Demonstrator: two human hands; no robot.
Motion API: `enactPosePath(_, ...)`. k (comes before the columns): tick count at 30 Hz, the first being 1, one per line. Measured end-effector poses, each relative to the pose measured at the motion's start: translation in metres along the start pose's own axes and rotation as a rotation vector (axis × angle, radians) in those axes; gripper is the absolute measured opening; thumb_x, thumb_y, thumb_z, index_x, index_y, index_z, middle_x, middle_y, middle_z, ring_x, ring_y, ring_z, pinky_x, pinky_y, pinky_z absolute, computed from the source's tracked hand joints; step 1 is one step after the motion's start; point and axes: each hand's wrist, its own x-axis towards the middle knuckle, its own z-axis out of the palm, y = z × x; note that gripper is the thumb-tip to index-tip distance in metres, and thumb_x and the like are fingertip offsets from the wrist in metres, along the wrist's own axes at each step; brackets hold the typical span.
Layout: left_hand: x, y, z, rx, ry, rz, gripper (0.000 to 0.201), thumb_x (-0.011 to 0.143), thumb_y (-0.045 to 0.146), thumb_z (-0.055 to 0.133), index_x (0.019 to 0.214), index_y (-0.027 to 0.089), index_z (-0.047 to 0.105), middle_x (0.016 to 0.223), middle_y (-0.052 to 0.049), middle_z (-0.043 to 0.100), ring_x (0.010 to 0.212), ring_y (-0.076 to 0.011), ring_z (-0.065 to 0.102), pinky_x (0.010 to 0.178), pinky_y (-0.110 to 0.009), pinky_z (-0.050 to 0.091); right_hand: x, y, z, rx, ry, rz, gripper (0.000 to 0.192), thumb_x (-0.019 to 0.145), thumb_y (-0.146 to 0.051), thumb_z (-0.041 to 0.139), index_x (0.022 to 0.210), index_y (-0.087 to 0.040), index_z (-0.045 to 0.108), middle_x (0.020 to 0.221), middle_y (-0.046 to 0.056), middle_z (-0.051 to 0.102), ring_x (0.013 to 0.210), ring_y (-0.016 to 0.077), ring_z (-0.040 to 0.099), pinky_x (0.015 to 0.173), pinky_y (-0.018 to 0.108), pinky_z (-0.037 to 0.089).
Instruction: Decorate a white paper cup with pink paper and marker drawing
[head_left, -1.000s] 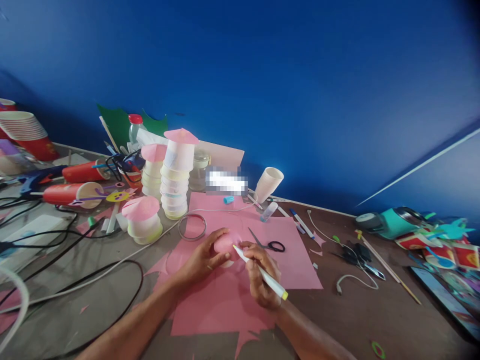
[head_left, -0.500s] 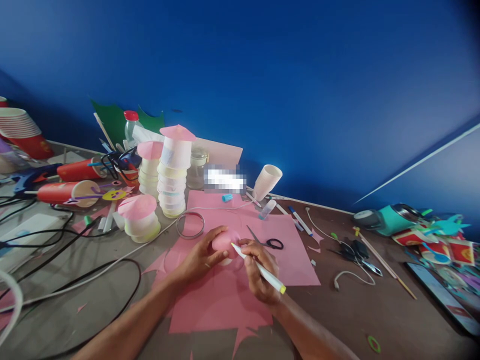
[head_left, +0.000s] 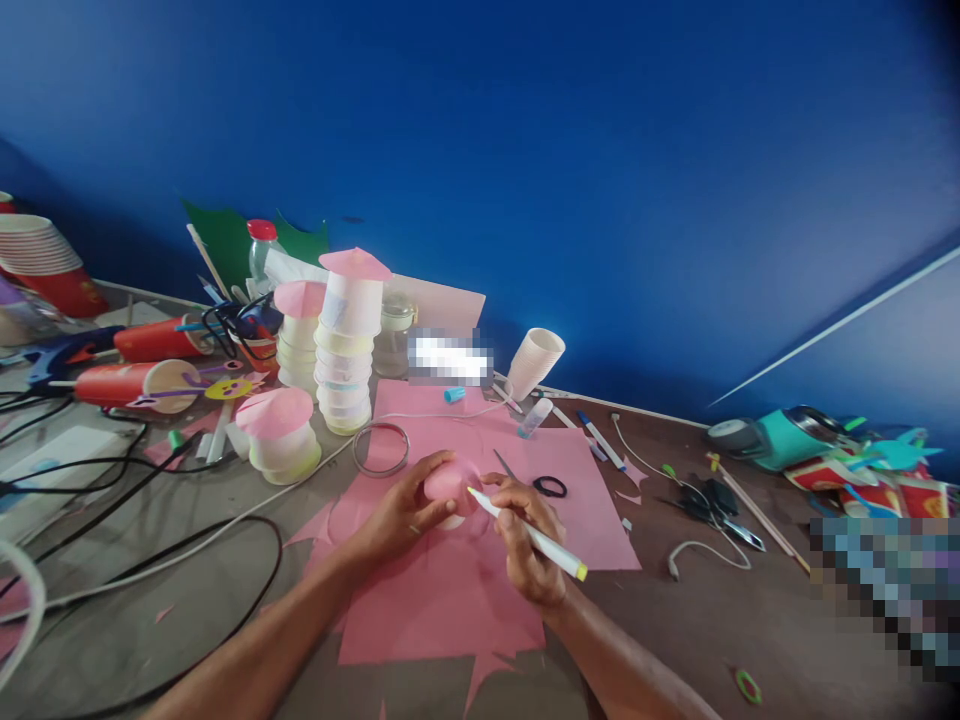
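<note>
While the left hand (head_left: pixel 401 510) curls its fingers over a small pink-topped cup (head_left: pixel 448 488), pinning it down on the pink paper sheet (head_left: pixel 442 600), the right hand (head_left: pixel 529 545) is closed in a writing grip round a white marker (head_left: pixel 529 533) with a yellow-green end, tip touching the cup's right edge. So the cup sits right between the two hands, on the paper.

Just past the right hand there's one pair of black-handled scissors (head_left: pixel 541 484), lying on the same sheet. Just past the left hand, one metal ring (head_left: pixel 382 449). Further out on the left-hand side: three stacks of white cups with pink paper caps, a short one (head_left: pixel 280 435), a middle one (head_left: pixel 298 340) and a tall one (head_left: pixel 348 345). Beyond those, two red cups (head_left: pixel 139 383) lying on their sides, plus a pile of bowls at the far edge that's too blurred to count. One white cup (head_left: pixel 535 362) leans tilted beyond the scissors, with a pen (head_left: pixel 600 440) near it.

Well off the right hand there's a teal gadget (head_left: pixel 772 440), a wooden stick (head_left: pixel 757 515) and a white cable (head_left: pixel 709 550). Black cables (head_left: pixel 150 560) loop across the surface out from the left forearm.

The surface is a worn brown-grey tabletop (head_left: pixel 712 640) dotted with pink offcuts, pushed up against a deep blue wall (head_left: pixel 600 150).
</note>
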Motion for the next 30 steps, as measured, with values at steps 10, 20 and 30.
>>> enactPosePath(10, -0.0007, 0.0027, 0.0004, -0.029, -0.027, -0.036, 0.070, 0.080, 0.053, 0.068, 0.138, 0.018, 0.050, 0.145, -0.015, 0.053, 0.125, -0.0308, 0.057, 0.095, -0.036, 0.054, -0.0021, 0.0069, 0.0015, -0.043, -0.015, -0.013, 0.012, 0.095, -0.024, 0.048, 0.096, -0.024, 0.060, 0.075, 0.002, 0.063, 0.094, 0.0233, 0.068, 0.090, 0.045, 0.056)
enactPosePath(20, -0.0008, 0.0013, 0.0004, -0.024, -0.008, -0.019, 0.065, 0.080, 0.049, 0.069, 0.136, 0.019, 0.053, 0.145, -0.014, 0.054, 0.129, -0.0318, 0.053, 0.100, -0.038, 0.052, 0.0047, 0.0022, 0.0016, -0.145, 0.006, -0.054, 0.014, 0.093, -0.019, 0.047, 0.092, -0.025, 0.060, 0.073, 0.001, 0.063, 0.084, 0.0215, 0.065, 0.088, 0.043, 0.053)
enactPosePath(30, -0.0008, 0.0018, -0.0002, 0.000, -0.007, -0.024, 0.067, 0.080, 0.052, 0.069, 0.137, 0.020, 0.052, 0.145, -0.013, 0.054, 0.133, -0.0311, 0.050, 0.105, -0.038, 0.048, 0.0041, 0.0015, 0.0031, -0.104, -0.007, -0.085, 0.014, 0.091, -0.016, 0.048, 0.091, -0.025, 0.059, 0.076, -0.001, 0.061, 0.076, 0.0179, 0.059, 0.087, 0.040, 0.047)
